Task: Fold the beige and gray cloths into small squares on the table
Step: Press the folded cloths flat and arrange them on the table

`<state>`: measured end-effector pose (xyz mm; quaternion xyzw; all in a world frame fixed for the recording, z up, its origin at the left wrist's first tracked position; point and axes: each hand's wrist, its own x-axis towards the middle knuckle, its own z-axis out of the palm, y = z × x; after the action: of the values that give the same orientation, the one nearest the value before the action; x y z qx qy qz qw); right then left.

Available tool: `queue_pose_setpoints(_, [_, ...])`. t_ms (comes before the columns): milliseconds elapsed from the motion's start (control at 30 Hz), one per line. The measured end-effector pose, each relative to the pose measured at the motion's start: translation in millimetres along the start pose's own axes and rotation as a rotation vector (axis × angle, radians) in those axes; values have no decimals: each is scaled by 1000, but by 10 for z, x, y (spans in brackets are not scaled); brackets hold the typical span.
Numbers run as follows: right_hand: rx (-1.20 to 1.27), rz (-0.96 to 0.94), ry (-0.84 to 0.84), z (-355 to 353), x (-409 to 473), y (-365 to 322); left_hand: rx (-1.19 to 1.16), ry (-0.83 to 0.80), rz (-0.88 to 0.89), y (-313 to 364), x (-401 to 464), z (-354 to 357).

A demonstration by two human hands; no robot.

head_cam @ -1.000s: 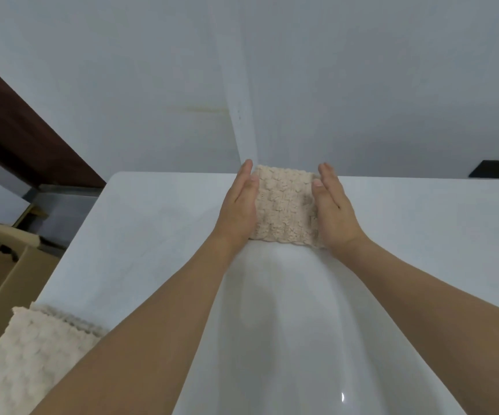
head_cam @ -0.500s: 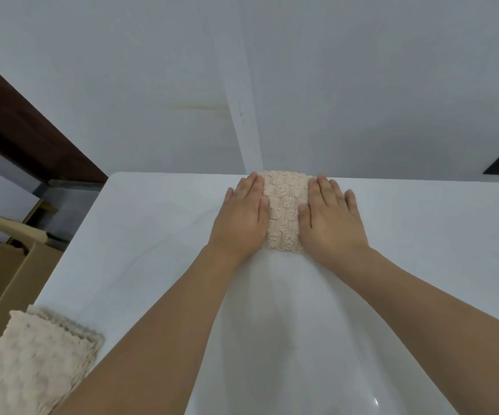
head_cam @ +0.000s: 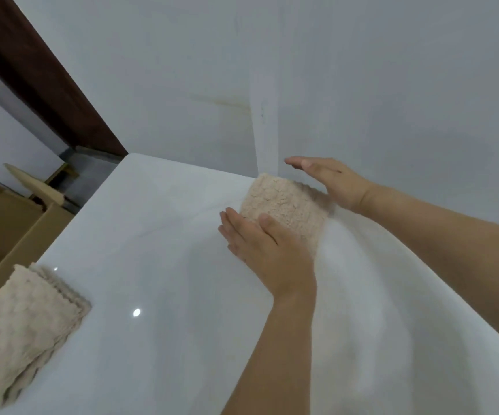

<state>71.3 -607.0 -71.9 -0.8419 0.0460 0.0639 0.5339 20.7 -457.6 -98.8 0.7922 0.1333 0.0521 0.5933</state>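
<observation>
Folded beige cloth (head_cam: pixel 284 209) forms a nubbly, compact square between flat hands.

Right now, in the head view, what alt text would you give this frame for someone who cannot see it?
Two bare hands with straight fingers bracket a folded beige cloth on a white table: the left hand at its near edge, the right hand at its far side. A second folded beige cloth lies at the table's near left corner, beside cardboard boxes.

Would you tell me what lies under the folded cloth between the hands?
The folded cloth rests on the white table. Anything beneath it is covered.
</observation>
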Motion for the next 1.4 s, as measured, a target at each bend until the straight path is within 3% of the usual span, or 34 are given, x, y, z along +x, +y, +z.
queue_pose_setpoints(167, [-43, -79, -130, 204, 136, 144, -31, 121, -3, -57, 4, 161])
queue_pose_setpoints(333, [-151, -127, -116, 207, 178, 249, 101, 185, 25, -48, 27, 197])
queue_pose_setpoints(533, [-880, -283, -188, 184, 179, 347, 568, 35, 22, -129, 52, 189])
queue_pose_setpoints(667, [-1202, -312, -130, 192, 143, 179, 641, -46, 75, -154, 82, 0])
queue_pose_setpoints(767, [-1046, -314, -36, 318, 69, -74, 583, -36, 187, -200, 271, -319])
queue_pose_setpoints(867, [-664, -318, -12, 639, -80, -351, 501, -40, 268, -212, 489, -767])
queue_pose_setpoints(1033, [-100, -155, -33, 1395, -206, -824, 442, -1, 296, -247, 720, -1550])
queue_pose_setpoints(1400, [89, -165, -268, 2878, 177, -1329, 402, 203, 208, -578, 1087, -3034])
